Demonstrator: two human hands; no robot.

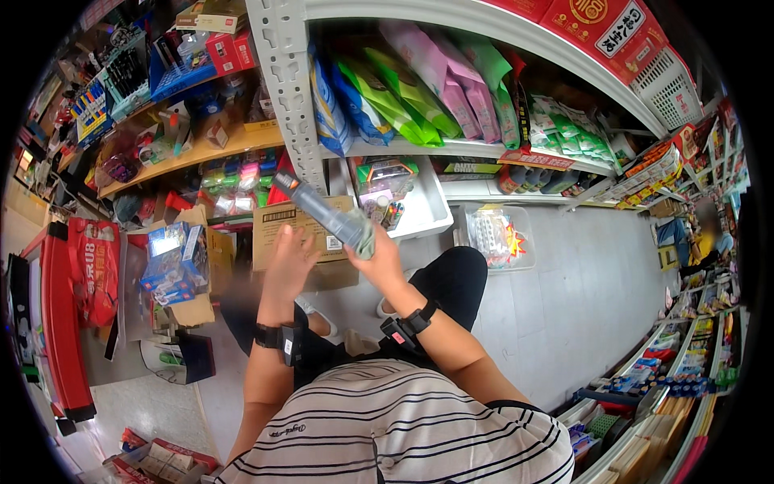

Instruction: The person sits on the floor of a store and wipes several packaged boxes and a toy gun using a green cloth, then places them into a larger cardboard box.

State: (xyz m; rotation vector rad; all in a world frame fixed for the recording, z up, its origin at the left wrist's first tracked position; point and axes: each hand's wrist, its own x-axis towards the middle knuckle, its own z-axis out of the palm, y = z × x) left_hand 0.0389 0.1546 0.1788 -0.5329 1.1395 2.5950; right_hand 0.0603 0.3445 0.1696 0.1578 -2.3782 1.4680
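My right hand (380,264) is closed round the wide end of a long dark grey thing shaped like a flashlight (322,214). Its narrower black end, with an orange spot, points up and to the left. A crumpled grey-green cloth (364,240) shows between my fingers and the grey body. My left hand (289,262) is held up just left of it with fingers apart, slightly blurred and holding nothing. Beneath both hands stands a brown cardboard box (270,240). Behind it, a white drawer (435,211) is pulled out with small packaged goods inside.
A white metal shelf (476,150) ahead carries green, pink and blue bags. At left, an open carton (193,310) holds blue boxes beside a red bag (95,270). A clear plastic bin (524,252) sits on the floor at right. Another person (705,242) is far right, among stocked racks.
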